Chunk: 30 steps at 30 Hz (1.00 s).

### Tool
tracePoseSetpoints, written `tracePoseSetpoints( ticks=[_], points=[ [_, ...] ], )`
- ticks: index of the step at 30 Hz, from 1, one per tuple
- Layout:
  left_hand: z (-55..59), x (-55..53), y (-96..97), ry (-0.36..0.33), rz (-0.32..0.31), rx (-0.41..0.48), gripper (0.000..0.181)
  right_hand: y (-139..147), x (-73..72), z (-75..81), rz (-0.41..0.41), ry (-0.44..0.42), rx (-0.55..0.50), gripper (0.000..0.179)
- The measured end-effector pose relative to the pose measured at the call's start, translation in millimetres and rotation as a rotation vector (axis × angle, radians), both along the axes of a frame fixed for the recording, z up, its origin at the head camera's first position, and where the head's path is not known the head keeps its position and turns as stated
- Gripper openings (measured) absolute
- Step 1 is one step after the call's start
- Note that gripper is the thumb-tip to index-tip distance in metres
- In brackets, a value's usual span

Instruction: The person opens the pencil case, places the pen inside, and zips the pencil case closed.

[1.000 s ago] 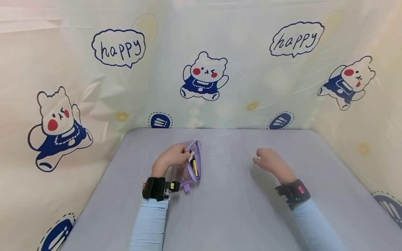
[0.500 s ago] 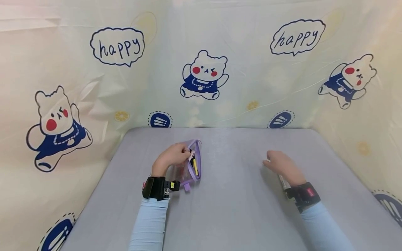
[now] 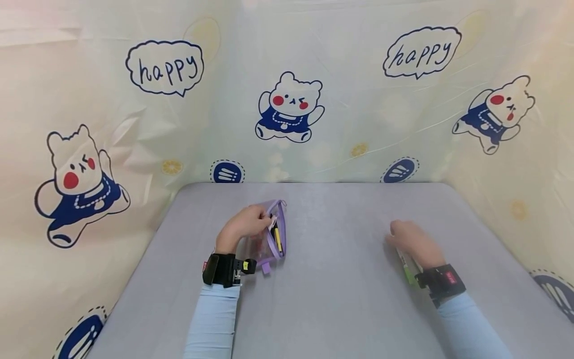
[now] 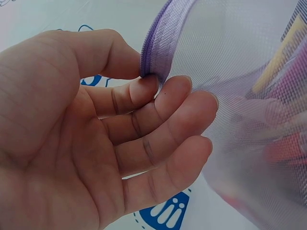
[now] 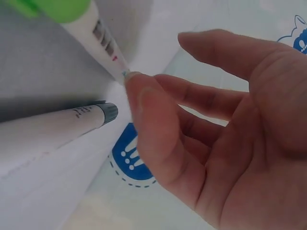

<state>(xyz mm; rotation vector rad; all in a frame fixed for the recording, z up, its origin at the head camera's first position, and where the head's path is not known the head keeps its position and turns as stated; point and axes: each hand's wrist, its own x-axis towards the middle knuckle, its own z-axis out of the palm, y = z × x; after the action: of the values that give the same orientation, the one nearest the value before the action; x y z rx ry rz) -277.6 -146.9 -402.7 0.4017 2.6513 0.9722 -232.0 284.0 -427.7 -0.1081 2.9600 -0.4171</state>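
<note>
In the left wrist view my left hand (image 4: 144, 139) pinches the purple zip edge (image 4: 158, 43) of a see-through mesh pencil case between thumb and index finger. That pencil case (image 3: 281, 239) stands left of the table's middle, its mouth facing right. Inside it a yellow and black pen (image 3: 278, 239) shows. My right hand (image 3: 417, 243) hovers on the right side, thumb apart from the fingers. Close by its fingertips are a white marker with a green end (image 5: 96, 40) and a white marker with a dark grey end (image 5: 57, 129). Whether a fingertip touches the green-ended one, I cannot tell.
The grey tabletop (image 3: 332, 299) stretches between the two hands. A patterned cloth (image 3: 341, 89) with cartoon bears hangs behind and along both sides. A purple tab (image 3: 266, 269) sticks out from the case's near end. Each wrist wears a black camera band (image 3: 441, 284).
My right hand has moved right and slightly nearer, and a white marker with a green end has come into view beneath it. The left hand keeps its pinch on the pencil case.
</note>
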Motion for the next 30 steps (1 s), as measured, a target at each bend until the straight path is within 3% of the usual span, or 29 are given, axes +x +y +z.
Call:
tracePoseSetpoints(
  ticks=[9, 18, 30],
  points=[
    [-3.6, -0.2, 0.6, -0.021, 0.006, 0.016, 0.025, 2.7, 0.9, -8.4, 0.014, -0.01, 0.024, 0.017],
    [-3.0, -0.6, 1.6, -0.03, 0.003, 0.019, 0.024, 3.7, -0.6, -21.3, 0.023, -0.045, -0.036, 0.006],
    [-6.0, -2.3, 1.6, -0.026, -0.001, 0.027, 0.026, -2.4, -4.2, -26.5, -0.055, -0.134, -0.068, 0.019]
  ],
)
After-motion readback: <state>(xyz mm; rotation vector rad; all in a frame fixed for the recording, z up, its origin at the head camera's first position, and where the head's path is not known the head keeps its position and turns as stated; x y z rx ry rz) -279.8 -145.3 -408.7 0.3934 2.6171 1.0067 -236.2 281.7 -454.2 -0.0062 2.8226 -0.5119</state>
